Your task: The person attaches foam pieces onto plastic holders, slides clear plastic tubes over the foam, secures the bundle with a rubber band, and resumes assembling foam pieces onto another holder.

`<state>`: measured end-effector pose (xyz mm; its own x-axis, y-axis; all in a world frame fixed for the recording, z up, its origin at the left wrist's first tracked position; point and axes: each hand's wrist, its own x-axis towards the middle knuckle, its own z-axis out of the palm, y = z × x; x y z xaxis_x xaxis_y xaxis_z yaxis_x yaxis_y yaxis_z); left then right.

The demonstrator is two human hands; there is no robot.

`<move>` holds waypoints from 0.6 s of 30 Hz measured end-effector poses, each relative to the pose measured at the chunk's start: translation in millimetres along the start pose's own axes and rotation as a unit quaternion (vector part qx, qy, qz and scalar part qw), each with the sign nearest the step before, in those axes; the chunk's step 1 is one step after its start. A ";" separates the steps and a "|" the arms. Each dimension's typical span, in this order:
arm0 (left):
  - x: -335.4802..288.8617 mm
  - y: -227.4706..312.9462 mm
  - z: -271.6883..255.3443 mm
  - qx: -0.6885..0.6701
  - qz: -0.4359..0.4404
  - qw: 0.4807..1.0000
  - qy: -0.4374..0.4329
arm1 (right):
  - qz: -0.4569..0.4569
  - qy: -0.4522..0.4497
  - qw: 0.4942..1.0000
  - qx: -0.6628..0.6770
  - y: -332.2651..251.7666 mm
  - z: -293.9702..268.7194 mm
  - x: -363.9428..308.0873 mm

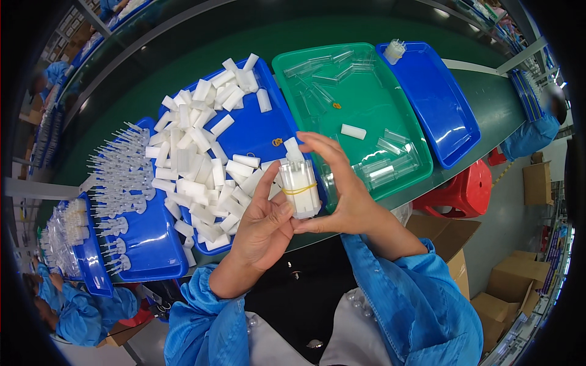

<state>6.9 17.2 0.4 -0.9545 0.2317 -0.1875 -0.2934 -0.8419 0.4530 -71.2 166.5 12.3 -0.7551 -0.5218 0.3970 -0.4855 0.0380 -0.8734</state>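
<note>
In front of my chest I hold a bundle of clear tubes [300, 194] with white foam-like cylinders inside, circled by a yellow rubber band. My left hand [264, 227] grips it from the left, its thumb against the side. Curved round the other side is my right hand [342, 189], its thumb by the base and its fingertips at a white cylinder [293, 150] that sticks up above the bundle. Whether that cylinder sits inside a tube I cannot tell. Beneath the bundle, a blue tray [259, 116] bears a heap of white cylinders [195, 146] and a few yellow rubber bands [277, 142].
Right of that stands a green tray [366, 91] with clear tubes [390, 168] and one white cylinder [353, 132]. A blue tray [448, 110] farther right bears another bundle [395, 51]. At left, a blue tray [155, 250] holds clear pronged parts [122, 177]. A red stool [467, 189] stands nearby.
</note>
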 end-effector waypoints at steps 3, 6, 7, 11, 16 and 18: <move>-0.2 -3.2 -0.7 0.050 0.021 0.998 0.026 | -0.025 -0.053 0.993 -0.105 -4.9 -7.2 -1.0; 1.4 -5.5 -0.3 0.061 0.025 0.996 0.058 | -0.011 -0.079 0.990 -0.120 -0.8 -8.9 -2.1; 2.6 -5.0 -0.5 0.027 0.015 0.998 0.056 | -0.010 -0.078 0.990 -0.121 -0.2 -9.8 -2.5; 8.5 -1.7 3.5 -0.064 -0.051 0.997 -0.003 | 0.012 -0.055 0.997 -0.059 4.2 -13.3 -5.3; 10.2 -9.7 4.8 -0.020 -0.060 0.998 0.001 | 0.018 -0.053 0.998 -0.003 14.8 -16.9 -11.0; 10.7 -12.0 5.6 -0.012 -0.059 0.998 0.007 | -0.017 -0.039 0.999 -0.003 16.0 -19.5 -11.5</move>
<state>0.0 32.5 -2.2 -0.9128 0.3232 -0.2495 -0.4016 -0.8208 0.4062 -78.8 189.7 -0.7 -0.7015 -0.5876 0.4032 -0.5136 0.0247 -0.8577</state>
